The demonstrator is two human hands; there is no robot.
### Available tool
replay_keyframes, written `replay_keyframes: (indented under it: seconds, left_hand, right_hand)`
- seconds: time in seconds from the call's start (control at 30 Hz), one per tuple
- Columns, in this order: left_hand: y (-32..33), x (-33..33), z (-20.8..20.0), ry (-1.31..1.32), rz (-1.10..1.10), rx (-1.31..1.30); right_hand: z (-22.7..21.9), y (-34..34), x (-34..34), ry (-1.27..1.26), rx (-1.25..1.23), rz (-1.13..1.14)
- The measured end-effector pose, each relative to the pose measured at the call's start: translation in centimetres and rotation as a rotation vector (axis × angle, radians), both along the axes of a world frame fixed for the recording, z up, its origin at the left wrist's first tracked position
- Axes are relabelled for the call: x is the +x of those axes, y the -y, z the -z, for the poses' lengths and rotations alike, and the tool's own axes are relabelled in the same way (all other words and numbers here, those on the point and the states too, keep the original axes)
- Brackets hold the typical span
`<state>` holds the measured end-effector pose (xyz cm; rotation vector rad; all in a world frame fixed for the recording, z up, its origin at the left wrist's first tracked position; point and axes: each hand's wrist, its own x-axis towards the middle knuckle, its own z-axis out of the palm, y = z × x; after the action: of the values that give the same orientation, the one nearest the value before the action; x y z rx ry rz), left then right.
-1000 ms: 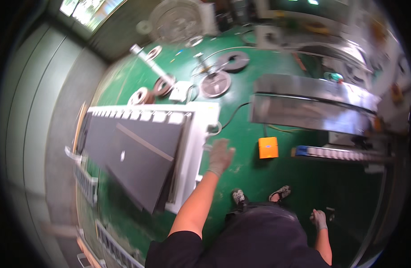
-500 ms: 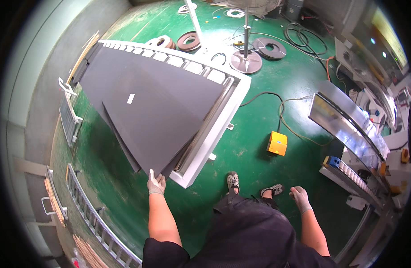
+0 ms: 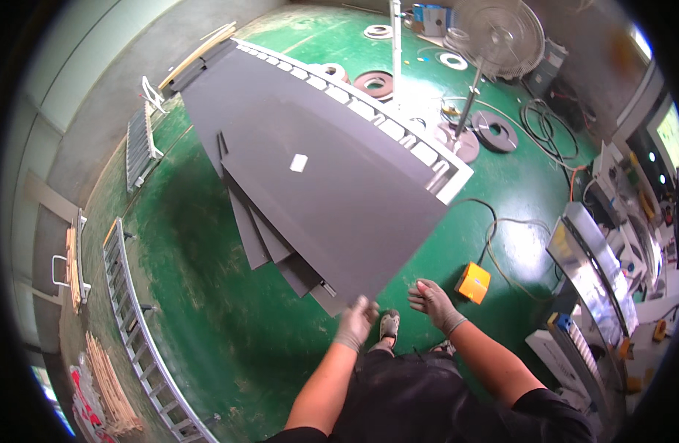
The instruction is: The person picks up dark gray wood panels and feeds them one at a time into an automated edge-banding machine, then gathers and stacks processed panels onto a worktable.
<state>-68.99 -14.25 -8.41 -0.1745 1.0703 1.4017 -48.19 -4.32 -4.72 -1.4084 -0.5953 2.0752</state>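
Note:
A large dark-grey flat panel (image 3: 317, 214) lies on top of a stack of similar boards, its near corner reaching toward me. It bears a small white label (image 3: 299, 162). My left hand (image 3: 356, 323), in a thin pale glove, grips that near corner, with the thumb and fingers closed about the edge. My right hand (image 3: 433, 303), gloved too with bare fingertips, is raised just right of the panel's edge. It holds nothing, and its fingers are apart and slightly bent. Lower boards (image 3: 269, 236) stick out in a fan on the left side.
The stack rests on a white-framed roller conveyor (image 3: 457, 181). A yellow-orange box (image 3: 473, 283) with a cable stands on the green floor to the right. Beyond are a pedestal fan (image 3: 499, 37) and edging coils (image 3: 494, 131). Machinery (image 3: 594, 251) is at right, a roller rack (image 3: 143, 332) at left.
The top panel's near corner has moved right with my left hand, covering more of the conveyor's end. My right hand has come up and left toward the panel. The view has shifted.

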Motion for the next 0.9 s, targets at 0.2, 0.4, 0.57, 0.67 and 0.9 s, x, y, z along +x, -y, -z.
replay_keyframes:
  seconds: [0.2, 0.4, 0.57, 0.67, 0.9]
  left_hand:
    - [6.4, 3.1, 2.2, 0.324, 0.231, -0.047]
    - [-1.5, -1.6, -3.5, 0.188, 0.133, 0.166]
    - [-6.5, -5.8, -2.4, 0.181, -0.089, 0.200]
    - [-7.7, -5.5, -3.6, 0.208, -0.040, 0.248]
    - [-4.9, 5.7, -5.0, 0.519, 0.343, 0.107]
  right_hand:
    - [3.0, 0.4, -1.8, -0.315, -0.117, 0.328]
    - [1.9, 0.2, 7.8, -0.169, -0.037, 0.414]
    - [-6.2, 0.4, 16.5, 0.089, 0.077, 0.490]
    - [-10.2, 3.0, 20.3, 0.296, 0.288, 0.565]
    - [-8.6, 16.7, 30.6, 0.867, 0.468, 0.957]
